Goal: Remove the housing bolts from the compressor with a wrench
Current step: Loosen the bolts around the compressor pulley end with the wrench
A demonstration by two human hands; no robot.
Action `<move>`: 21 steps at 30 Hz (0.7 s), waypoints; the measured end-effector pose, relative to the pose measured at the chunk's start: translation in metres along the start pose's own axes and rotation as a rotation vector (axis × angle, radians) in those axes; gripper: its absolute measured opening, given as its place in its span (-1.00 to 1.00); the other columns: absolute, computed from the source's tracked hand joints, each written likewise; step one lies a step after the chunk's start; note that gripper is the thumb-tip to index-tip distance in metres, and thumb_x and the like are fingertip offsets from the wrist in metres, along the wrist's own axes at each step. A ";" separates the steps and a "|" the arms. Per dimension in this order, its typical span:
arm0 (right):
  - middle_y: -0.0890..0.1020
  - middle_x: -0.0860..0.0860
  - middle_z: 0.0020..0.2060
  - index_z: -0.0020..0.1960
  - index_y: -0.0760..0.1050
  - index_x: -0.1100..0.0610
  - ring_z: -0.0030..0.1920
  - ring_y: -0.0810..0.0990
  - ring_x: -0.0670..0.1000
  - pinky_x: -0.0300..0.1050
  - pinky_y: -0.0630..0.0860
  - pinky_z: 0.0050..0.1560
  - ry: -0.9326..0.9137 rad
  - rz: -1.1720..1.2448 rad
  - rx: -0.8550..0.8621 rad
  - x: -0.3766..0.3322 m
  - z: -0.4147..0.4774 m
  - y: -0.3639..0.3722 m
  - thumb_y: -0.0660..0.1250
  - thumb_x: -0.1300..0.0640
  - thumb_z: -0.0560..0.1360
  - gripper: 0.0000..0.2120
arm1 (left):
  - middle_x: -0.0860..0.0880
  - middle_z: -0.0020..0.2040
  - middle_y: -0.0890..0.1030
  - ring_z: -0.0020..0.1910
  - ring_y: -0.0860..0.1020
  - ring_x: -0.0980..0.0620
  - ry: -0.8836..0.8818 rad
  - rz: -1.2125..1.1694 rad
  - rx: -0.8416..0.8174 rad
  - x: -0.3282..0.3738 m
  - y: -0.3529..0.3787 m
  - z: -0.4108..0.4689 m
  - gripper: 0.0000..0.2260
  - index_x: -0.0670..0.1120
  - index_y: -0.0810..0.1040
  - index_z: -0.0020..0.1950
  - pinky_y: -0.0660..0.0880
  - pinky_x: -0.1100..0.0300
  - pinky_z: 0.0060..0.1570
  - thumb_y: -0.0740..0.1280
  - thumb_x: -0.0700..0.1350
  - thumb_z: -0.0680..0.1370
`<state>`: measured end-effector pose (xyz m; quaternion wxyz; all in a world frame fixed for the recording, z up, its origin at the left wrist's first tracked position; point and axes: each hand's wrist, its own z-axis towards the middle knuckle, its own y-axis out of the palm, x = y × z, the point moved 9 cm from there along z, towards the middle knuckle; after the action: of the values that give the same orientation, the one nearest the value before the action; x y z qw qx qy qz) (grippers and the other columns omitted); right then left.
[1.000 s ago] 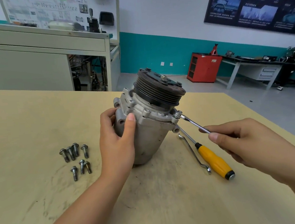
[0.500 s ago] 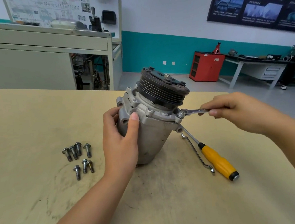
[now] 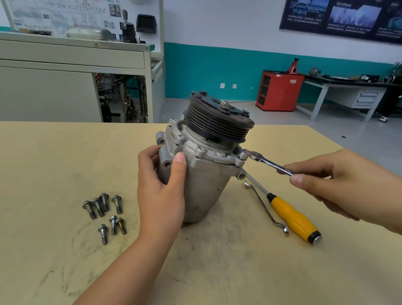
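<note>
A grey metal compressor (image 3: 204,176) with a dark ribbed pulley (image 3: 219,119) on top stands tilted on the wooden table (image 3: 51,152). My left hand (image 3: 161,194) wraps around its left side. My right hand (image 3: 334,182) grips the handle of a small steel wrench (image 3: 267,162). The wrench head sits on a housing bolt (image 3: 244,154) at the right edge of the flange. Several removed bolts (image 3: 105,214) lie loose on the table, left of the compressor.
A yellow-handled screwdriver (image 3: 290,214) and a bent offset wrench (image 3: 265,207) lie on the table, right of the compressor and under the held wrench. A grey cabinet (image 3: 34,93) stands behind the table. A red cabinet (image 3: 279,89) and workbench (image 3: 348,87) are far back right.
My right hand has swung the wrench handle down and toward me, from level at the flange to a downward slant, with the head staying on the bolt. My left hand keeps its hold.
</note>
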<state>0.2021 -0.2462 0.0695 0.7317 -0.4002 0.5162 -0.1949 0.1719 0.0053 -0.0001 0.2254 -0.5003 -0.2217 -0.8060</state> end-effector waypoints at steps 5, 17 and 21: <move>0.33 -0.10 -0.59 -0.22 0.51 -0.33 -0.59 0.25 -0.11 -0.33 0.20 -0.57 0.006 -0.044 -0.055 -0.014 -0.008 0.012 0.18 -0.02 0.55 -0.73 | 0.25 0.00 0.56 -0.03 0.53 0.31 -0.011 -0.001 -0.004 -0.001 0.000 0.000 -0.90 0.28 0.39 0.01 0.38 0.54 -0.19 0.28 0.11 0.53; 0.43 -0.39 -0.57 0.16 0.55 -0.15 -0.49 0.42 -0.38 -0.40 0.28 -0.50 0.057 -0.205 -0.086 -0.013 0.003 0.012 0.18 0.04 0.59 -0.77 | 0.34 -0.04 0.54 -0.03 0.51 0.37 -0.010 0.011 -0.006 0.001 0.000 -0.001 -0.90 0.28 0.38 0.00 0.37 0.55 -0.20 0.27 0.11 0.53; 0.45 -0.31 -0.52 0.19 0.57 -0.10 -0.36 0.45 -0.28 -0.39 0.23 -0.38 0.042 -0.290 -0.027 -0.010 0.021 -0.004 0.24 0.07 0.57 -0.76 | 0.28 0.00 0.54 -0.03 0.50 0.37 -0.002 0.020 -0.004 0.002 0.001 -0.001 -0.90 0.28 0.38 0.01 0.36 0.57 -0.20 0.27 0.10 0.54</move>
<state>0.2183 -0.2338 0.0818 0.6794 -0.4764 0.4707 -0.2998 0.1708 0.0037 0.0013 0.2319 -0.5039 -0.2154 -0.8036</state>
